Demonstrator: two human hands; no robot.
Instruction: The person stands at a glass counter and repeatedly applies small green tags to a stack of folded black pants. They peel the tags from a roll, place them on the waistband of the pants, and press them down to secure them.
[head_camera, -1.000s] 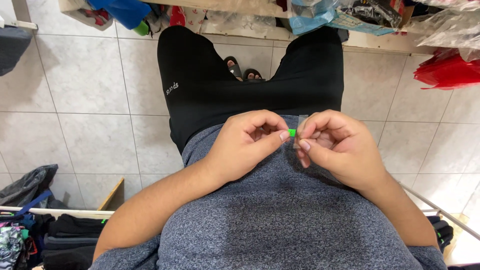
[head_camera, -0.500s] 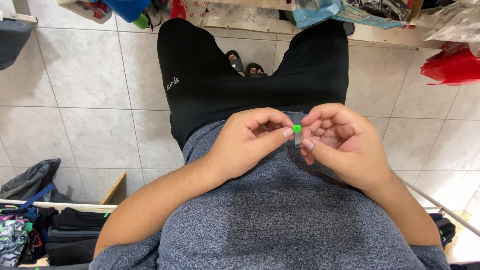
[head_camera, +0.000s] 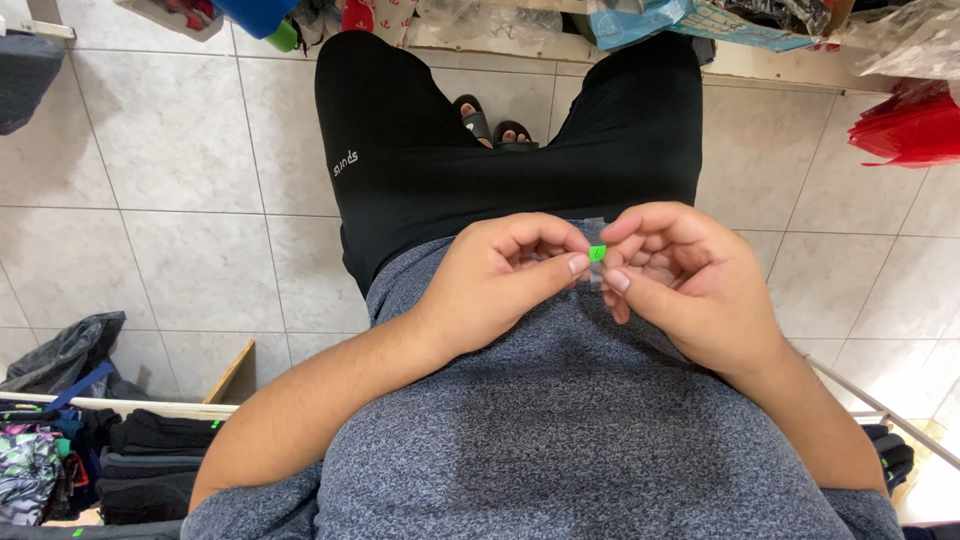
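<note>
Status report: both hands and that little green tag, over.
Left hand and right hand both pinch the green tag at its clear strip. Nothing in the way.

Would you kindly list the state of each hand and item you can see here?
Left hand: closed, pinching the green tag.
Right hand: closed, pinching the green tag.
Green tag: held between both hands' fingertips.
Clear strip: partly hidden behind fingers.
Folded clothes: stacked, lower left.

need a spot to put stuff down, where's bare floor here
Bare pale floor tiles lie left of the black-trousered legs, and right of them before the red plastic bags. Crowded: the folded dark clothes rack bottom left, and the cluttered shelf edge on top.
</note>
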